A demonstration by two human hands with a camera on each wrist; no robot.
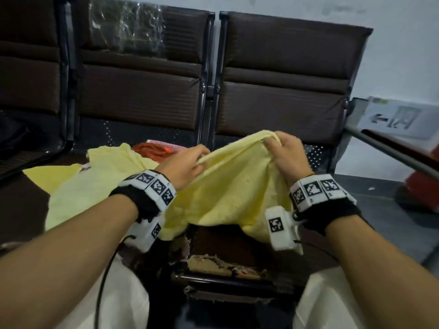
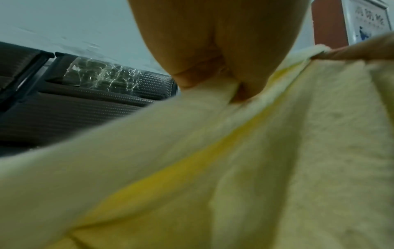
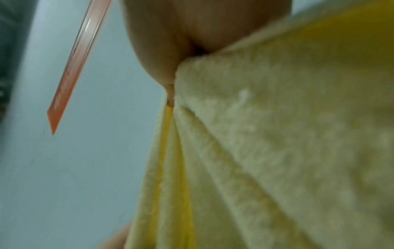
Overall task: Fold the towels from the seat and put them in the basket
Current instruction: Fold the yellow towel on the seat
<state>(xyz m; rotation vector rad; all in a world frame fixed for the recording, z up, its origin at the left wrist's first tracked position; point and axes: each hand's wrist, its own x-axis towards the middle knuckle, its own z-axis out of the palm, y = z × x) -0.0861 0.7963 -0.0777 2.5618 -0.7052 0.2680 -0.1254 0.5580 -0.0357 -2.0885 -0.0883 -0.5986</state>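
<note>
Pale yellow towel held up in the air over the torn front edge of the seat, top hem stretched between both hands, rest of the cloth draping down toward the person's lap. Left hand pinches the top hem at its left end, fingers curled onto the fabric; left wrist view shows the thumb and fingers closed on a fold of the towel. Right hand grips the hem at the higher, right end, fingers bunched round the edge; right wrist view shows fabric gathered into pleats below the pinch.

More yellow towels lie crumpled on the seat, left of the held one. An orange-red cloth sits behind them, touching the pile. 3 dark brown padded chair backs stand behind. Basket not identifiable in any view.
</note>
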